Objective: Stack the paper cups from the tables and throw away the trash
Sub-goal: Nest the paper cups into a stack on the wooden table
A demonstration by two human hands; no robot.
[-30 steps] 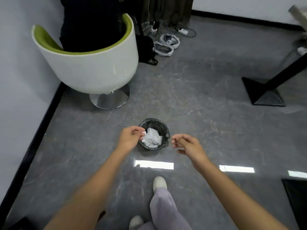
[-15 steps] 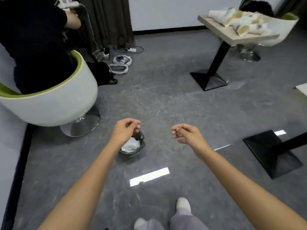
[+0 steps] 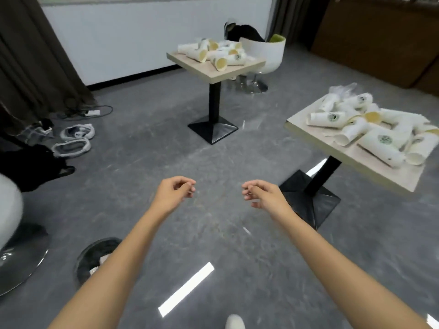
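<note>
1. Two counters: a far counter point(image 3: 215, 73) and a near counter point(image 3: 370, 160).
2. Paper cups on the far one point(image 3: 219, 63): about eight, lying in a heap too blurred for an exact count.
3. Paper cups on the near one point(image 3: 380, 146): roughly ten, overlapping.
4. One trash bin point(image 3: 92, 260).
5. Two shoes point(image 3: 77, 131) on the floor.
6. Two white chairs point(image 3: 268, 55), one at each side.

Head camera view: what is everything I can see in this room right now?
Tables: two, light tops, black bases; far, near right.
Paper cups: many, white, lying scattered on both tables.
Trash bin: one, dark, on the floor at lower left, partly behind the forearm.
Chairs: two, white; one behind far table, one at left edge.
Shoes: one pair, white-grey, floor left.
Power strip: one, white, by the curtain.
Left hand: empty, loosely curled.
Right hand: empty, loosely curled.
</note>
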